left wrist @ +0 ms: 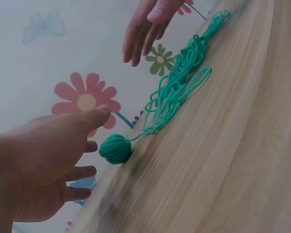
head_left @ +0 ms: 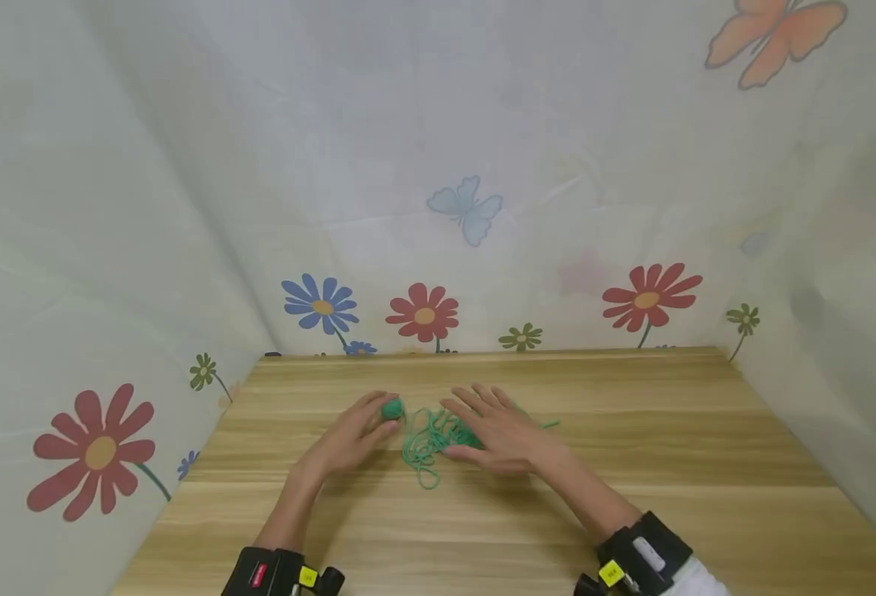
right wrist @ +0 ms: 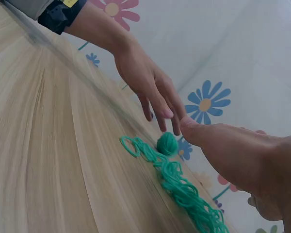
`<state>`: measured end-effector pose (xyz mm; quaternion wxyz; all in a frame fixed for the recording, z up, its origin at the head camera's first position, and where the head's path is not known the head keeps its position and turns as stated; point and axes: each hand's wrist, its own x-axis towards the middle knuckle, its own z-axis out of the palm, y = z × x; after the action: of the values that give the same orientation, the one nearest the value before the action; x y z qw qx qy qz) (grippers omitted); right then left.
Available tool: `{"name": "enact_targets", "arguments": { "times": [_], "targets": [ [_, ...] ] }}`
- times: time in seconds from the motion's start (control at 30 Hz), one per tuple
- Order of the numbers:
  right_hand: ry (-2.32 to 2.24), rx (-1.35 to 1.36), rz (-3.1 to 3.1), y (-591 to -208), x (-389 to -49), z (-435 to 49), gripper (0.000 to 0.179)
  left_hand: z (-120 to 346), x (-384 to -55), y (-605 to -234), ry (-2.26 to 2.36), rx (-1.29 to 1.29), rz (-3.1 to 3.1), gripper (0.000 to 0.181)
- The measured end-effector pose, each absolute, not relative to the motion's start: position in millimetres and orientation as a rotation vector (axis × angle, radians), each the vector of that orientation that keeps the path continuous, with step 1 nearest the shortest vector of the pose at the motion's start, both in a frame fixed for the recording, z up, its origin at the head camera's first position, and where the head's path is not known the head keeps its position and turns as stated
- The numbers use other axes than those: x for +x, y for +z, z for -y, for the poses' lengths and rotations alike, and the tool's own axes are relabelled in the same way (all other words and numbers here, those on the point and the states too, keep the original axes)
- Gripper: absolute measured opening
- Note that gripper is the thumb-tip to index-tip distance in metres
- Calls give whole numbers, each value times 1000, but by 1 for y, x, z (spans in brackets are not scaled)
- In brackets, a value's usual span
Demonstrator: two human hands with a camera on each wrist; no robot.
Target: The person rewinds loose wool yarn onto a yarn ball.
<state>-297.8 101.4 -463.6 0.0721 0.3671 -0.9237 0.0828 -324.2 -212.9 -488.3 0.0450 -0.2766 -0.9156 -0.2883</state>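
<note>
A small ball of green yarn (left wrist: 116, 149) sits on the wooden table, joined by one strand to a loose tangle of the same yarn (left wrist: 177, 87). My left hand (head_left: 354, 432) is beside the ball, its thumb and fingers spread apart around the ball's left side. In the left wrist view those fingers (left wrist: 77, 172) are extended and hold nothing. Over the right part of the tangle hovers my right hand (head_left: 499, 432), palm down with fingers spread, hiding some of the strands in the head view. A yarn end (head_left: 551, 425) pokes out to the right of it.
The wooden tabletop (head_left: 632, 406) stretches out on both sides of the hands. Behind it and at both sides hangs a pale curtain (head_left: 378, 165) printed with flowers and butterflies. Each wrist wears a black camera band (head_left: 645, 553).
</note>
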Motion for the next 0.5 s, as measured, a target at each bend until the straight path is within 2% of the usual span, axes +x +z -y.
{"name": "enact_targets", "arguments": {
  "times": [0.5],
  "targets": [
    [368,1102,2723,-466,-320,-42,65,200,-354,-499,-846,-703,2786,50]
  ]
}}
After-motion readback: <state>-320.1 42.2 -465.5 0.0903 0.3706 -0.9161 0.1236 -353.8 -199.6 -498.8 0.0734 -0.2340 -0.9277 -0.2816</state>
